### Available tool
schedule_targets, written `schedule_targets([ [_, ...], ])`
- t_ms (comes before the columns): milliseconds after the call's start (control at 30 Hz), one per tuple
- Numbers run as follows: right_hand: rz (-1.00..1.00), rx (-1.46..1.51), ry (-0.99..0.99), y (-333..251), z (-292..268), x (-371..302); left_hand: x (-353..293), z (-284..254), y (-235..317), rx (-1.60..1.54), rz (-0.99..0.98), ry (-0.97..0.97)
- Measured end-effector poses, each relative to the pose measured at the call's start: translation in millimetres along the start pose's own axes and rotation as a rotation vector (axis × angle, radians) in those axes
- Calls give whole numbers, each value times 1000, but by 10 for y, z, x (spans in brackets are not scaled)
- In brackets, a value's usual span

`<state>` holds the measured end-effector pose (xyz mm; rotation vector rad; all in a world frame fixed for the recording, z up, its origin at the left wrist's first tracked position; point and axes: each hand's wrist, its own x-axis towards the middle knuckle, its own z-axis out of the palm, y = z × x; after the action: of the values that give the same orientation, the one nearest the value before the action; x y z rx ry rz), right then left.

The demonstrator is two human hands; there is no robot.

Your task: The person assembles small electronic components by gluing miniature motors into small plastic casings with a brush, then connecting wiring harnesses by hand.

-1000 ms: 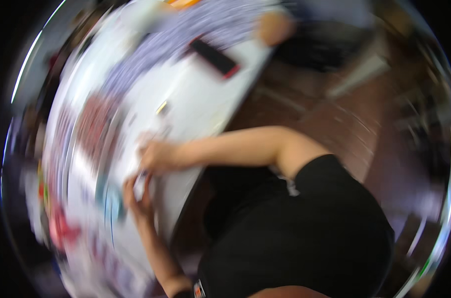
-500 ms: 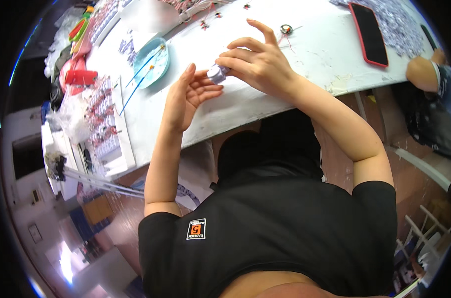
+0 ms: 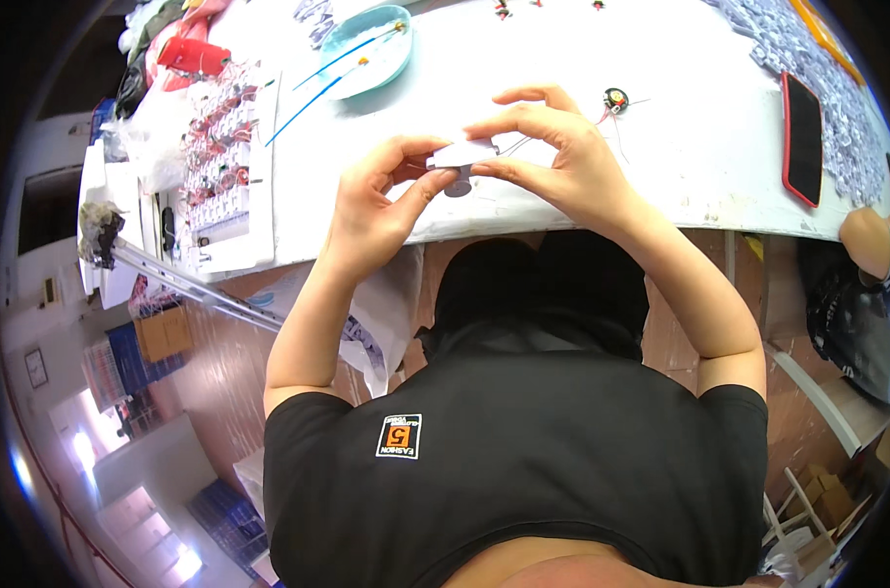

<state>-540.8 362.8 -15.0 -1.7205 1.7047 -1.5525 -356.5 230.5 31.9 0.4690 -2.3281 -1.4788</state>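
Both hands meet over the near part of the white table, around a small pale grey plastic piece [image 3: 461, 154] with a rounded part sticking out below. My left hand [image 3: 371, 201] pinches its left end between thumb and fingers. On the other end, my right hand [image 3: 572, 157] grips with thumb and fingertips. Thin wires show by the right fingers; where they attach is hard to see. Beyond the right hand lies a small round black part [image 3: 616, 99] with thin wires, apart from the fingers.
A light blue bowl [image 3: 398, 71] with blue sticks [image 3: 312, 106] stands far left. Leftward are rows of white pieces with red wires [image 3: 219, 157] and a red object [image 3: 192, 57]. A red-edged phone [image 3: 802, 142] lies beside a pile of grey pieces [image 3: 846, 108]; another person's arm [image 3: 866, 245] is near.
My left hand has closed on the plastic piece, which the right hand alone held before. The piece has turned and shows a longer side. The view has shifted, so the table appears higher.
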Motion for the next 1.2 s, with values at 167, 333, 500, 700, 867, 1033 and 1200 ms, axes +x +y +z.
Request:
schedule_targets([
  [167, -98, 67, 47, -287, 249, 170, -201, -220, 32, 241, 161, 152],
  [333, -85, 89, 61, -389, 449, 261, -374, -489, 128, 497, 337, 206],
  [500, -221, -66, 162, -445, 822, 406, -541, -608, -15, 409, 218, 354],
  [700, -450, -383, 381, -411, 1334, 440, -821, -822, -132, -799, -310, 418],
  [867, -564, -462, 395, -478, 1558, 417, -851, -773, -54, -619, -291, 567],
  [1033, -510, -408, 301, -559, 1498, 408, -869, -878, -125, -445, -123, 607],
  [1200, -170, -277, 133, -346, 951, 468, -906, -1125, -60, 2, -33, 541],
])
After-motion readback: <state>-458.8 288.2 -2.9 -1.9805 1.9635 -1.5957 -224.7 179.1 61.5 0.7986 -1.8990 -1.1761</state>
